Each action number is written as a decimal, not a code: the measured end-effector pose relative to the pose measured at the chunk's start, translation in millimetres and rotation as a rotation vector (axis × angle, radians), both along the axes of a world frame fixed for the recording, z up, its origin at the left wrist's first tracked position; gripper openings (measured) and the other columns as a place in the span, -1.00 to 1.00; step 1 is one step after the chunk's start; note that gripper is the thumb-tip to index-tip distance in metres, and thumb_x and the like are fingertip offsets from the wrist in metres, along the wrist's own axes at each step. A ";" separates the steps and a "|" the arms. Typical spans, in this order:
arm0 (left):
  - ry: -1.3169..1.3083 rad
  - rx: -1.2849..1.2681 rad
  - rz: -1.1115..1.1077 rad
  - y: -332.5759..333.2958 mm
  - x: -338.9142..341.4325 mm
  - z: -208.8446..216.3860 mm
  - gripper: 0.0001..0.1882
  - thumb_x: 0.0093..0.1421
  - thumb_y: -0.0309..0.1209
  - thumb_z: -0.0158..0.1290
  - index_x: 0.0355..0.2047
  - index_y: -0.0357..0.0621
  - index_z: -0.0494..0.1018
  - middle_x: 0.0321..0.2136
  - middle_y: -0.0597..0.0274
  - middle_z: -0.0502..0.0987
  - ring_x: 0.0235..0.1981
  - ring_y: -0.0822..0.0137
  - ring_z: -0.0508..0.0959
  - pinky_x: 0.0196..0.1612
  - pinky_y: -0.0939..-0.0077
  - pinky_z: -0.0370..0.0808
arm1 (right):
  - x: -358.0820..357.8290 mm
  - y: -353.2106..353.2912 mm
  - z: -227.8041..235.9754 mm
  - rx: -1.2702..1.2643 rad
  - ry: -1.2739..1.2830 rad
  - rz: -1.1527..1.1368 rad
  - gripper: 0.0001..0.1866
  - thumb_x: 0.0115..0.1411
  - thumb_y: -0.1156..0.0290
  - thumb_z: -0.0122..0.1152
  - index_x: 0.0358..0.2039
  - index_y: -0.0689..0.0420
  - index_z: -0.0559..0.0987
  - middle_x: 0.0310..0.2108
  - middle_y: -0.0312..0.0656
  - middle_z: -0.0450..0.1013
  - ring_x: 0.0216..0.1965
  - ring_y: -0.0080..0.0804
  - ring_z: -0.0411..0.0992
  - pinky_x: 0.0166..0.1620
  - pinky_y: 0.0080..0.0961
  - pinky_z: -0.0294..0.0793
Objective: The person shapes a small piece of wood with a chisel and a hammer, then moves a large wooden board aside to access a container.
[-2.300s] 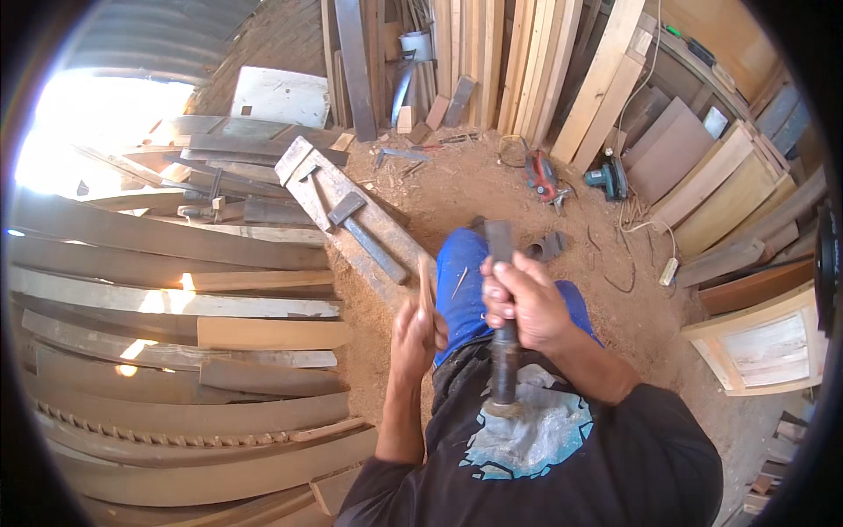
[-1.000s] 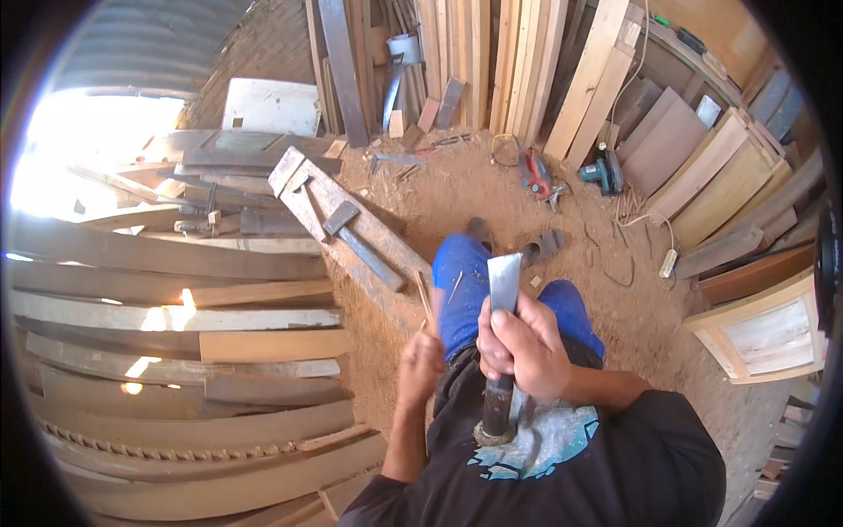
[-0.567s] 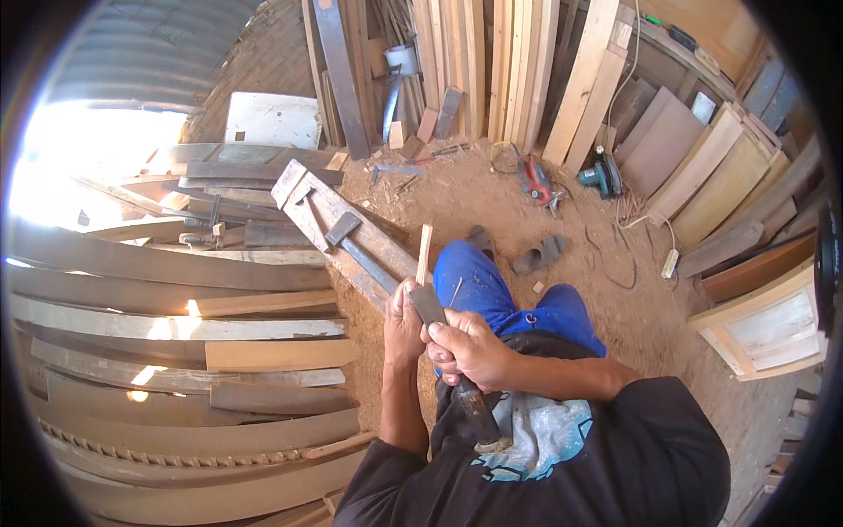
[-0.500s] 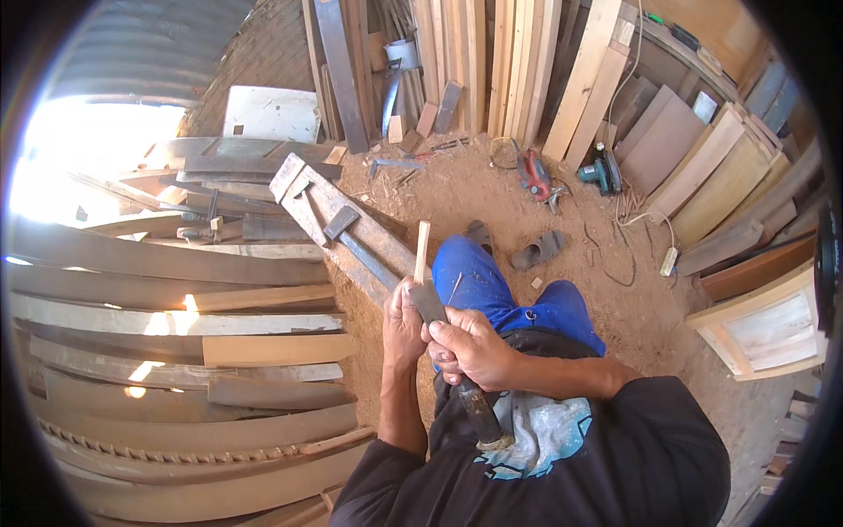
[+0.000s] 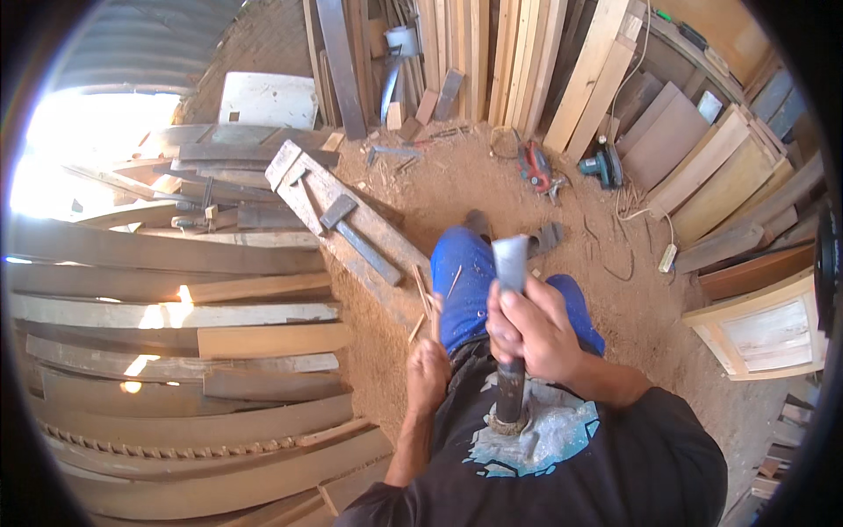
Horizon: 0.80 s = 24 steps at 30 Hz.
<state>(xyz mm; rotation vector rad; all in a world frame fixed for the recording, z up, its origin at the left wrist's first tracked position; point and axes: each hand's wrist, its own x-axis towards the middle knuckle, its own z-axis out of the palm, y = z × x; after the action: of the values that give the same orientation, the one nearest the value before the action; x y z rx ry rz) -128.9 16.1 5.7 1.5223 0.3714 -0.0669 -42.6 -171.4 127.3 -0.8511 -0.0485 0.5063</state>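
Observation:
A wide chisel (image 5: 509,262) is gripped in my right hand (image 5: 536,332), which is closed around it where blade meets handle. Its blade points up and away, and the butt of its dark handle rests at my shirt front. To the left, my left hand (image 5: 428,376) is closed on a thin wooden stick (image 5: 435,318) that stands up out of the fingers. Thin slivers of wood (image 5: 421,290) show just past that stick; whether they are attached to it I cannot tell. The two hands are apart, both in front of my lap.
A hammer (image 5: 367,249) lies on a worn plank (image 5: 391,230) ahead on the left, beside a smaller tool. Stacked boards (image 5: 263,342) fill the left side. Upright planks (image 5: 518,61) line the back. A red power tool (image 5: 534,169) and a green circular saw (image 5: 601,165) sit on the dusty floor.
My hands have separated. The left one has dropped back toward me with the stick; the right has moved right, and the chisel's blade now stands clear of the stick. Slivers have appeared near the stick.

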 end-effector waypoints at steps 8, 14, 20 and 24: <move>-0.360 0.266 0.112 16.4 91.2 34.3 -0.58 0.42 -0.21 -0.29 -0.54 -0.18 0.29 -0.70 0.28 0.25 -0.66 0.44 0.30 -0.58 0.46 0.22 | 6.0 61.3 -30.4 0.077 0.191 0.345 -0.79 0.35 0.22 -0.07 -0.27 0.09 0.35 -0.61 -0.43 0.17 -0.69 -0.71 0.11 -0.57 -0.62 0.28; -0.314 0.411 -0.300 3.7 12.9 14.4 -0.60 0.40 -0.27 -0.27 -0.52 -0.22 0.34 -0.68 0.20 0.30 -0.65 0.36 0.35 -0.55 0.42 0.28 | -10.3 11.9 5.1 0.095 -0.004 0.064 -0.83 0.37 0.27 -0.11 -0.24 0.10 0.31 -0.61 -0.38 0.17 -0.68 -0.71 0.09 -0.58 -0.62 0.26; -0.191 -0.289 0.050 9.7 41.7 24.7 -0.67 0.42 -0.18 -0.29 -0.25 -0.19 0.32 -0.65 0.44 0.29 -0.63 0.58 0.29 -0.56 0.72 0.24 | 0.3 32.4 -34.8 0.068 0.147 0.054 -0.80 0.36 0.26 -0.08 -0.15 0.12 0.34 -0.55 -0.24 0.31 -0.68 -0.62 0.16 -0.53 -0.57 0.37; -0.224 -0.140 -0.034 4.5 82.7 46.0 -0.64 0.41 -0.14 -0.25 -0.21 -0.20 0.35 -0.57 0.41 0.35 -0.56 0.60 0.33 -0.49 0.71 0.33 | 11.7 51.7 -24.4 0.087 0.053 0.180 -0.79 0.36 0.25 -0.08 -0.17 0.12 0.35 -0.52 -0.28 0.34 -0.68 -0.66 0.17 -0.53 -0.61 0.37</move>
<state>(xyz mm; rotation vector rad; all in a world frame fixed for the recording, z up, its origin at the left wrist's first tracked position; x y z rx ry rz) -46.1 20.5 51.7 1.3811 0.1582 0.0502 -30.9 -119.6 103.0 -0.7517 -0.0986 0.6905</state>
